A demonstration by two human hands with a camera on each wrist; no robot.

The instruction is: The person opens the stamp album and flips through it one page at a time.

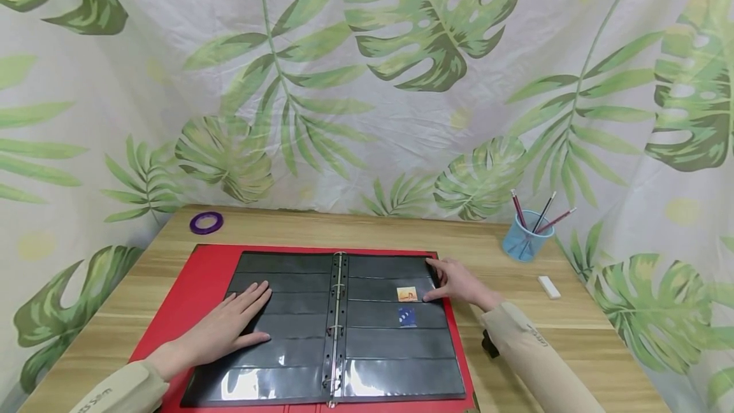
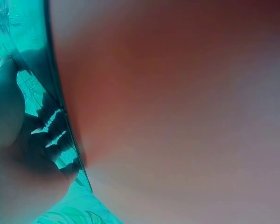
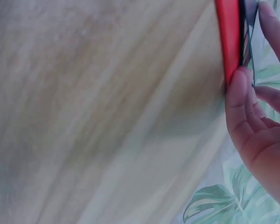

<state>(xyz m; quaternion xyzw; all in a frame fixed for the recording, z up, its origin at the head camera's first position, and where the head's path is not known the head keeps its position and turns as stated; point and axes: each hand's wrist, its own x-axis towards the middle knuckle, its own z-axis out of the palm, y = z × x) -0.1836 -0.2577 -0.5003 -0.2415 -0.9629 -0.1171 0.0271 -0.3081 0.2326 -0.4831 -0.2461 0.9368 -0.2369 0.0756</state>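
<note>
A binder album (image 1: pixel 189 273) with a red cover lies open, with black pocket pages (image 1: pixel 395 343) on both sides of its metal rings (image 1: pixel 337 330). On the left page my left hand (image 1: pixel 223 327) rests flat, fingers spread; its wrist view is mostly blurred, with the hand (image 2: pixel 9 126) at the left edge. My right hand (image 1: pixel 459 282) touches the right page's outer edge, thumb and index finger apart. The right wrist view shows that thumb (image 3: pixel 238 91) beside the red cover (image 3: pixel 229 37). Two small stamp-like pieces, one orange (image 1: pixel 406 294) and one blue (image 1: pixel 407 317), sit in the right page.
A blue mesh cup (image 1: pixel 524 244) with several pencils stands at the back right, near a white eraser-like block (image 1: pixel 548 287). A purple ring-shaped roll (image 1: pixel 206 222) lies at the back left. Behind the wooden table (image 1: pixel 367 225) hangs a leaf-patterned cloth (image 1: pixel 321 120).
</note>
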